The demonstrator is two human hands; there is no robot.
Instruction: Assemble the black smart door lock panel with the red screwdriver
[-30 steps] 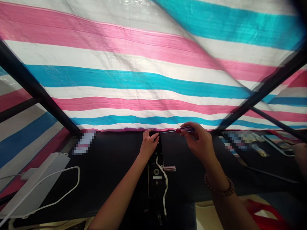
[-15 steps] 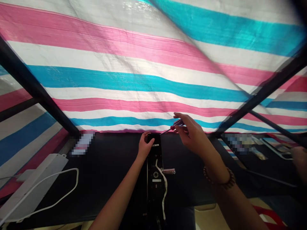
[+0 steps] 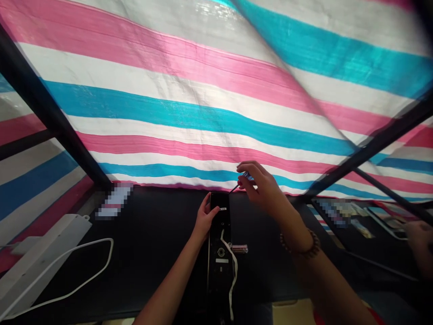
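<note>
A long black panel [image 3: 215,275], which looks like a door lock body, lies lengthwise on the black table in the middle of the head view. It has white labels, a white cable [image 3: 234,277] along its right half and a shiny pinkish cylinder [image 3: 240,248] sticking out to the right. My left hand [image 3: 205,218] grips its far left side, thumb on top. In the closed fingers of my right hand [image 3: 259,183] is a screwdriver [image 3: 234,189], its thin shaft slanting down to the panel's far right corner. Whether the tip touches a screw I cannot make out.
On the left are a white power strip [image 3: 50,257] and its looped white cord [image 3: 110,257]. A blurred-out item [image 3: 117,201] lies behind them. Another person's hand [image 3: 419,237] shows at the right edge, near a tray [image 3: 382,219]. Striped sheeting [image 3: 189,113] hangs on black bars in front.
The view has tilted slightly. My right hand has come a little left, and the screwdriver stands a bit steeper at the corner. My left thumb has shifted on the panel.
</note>
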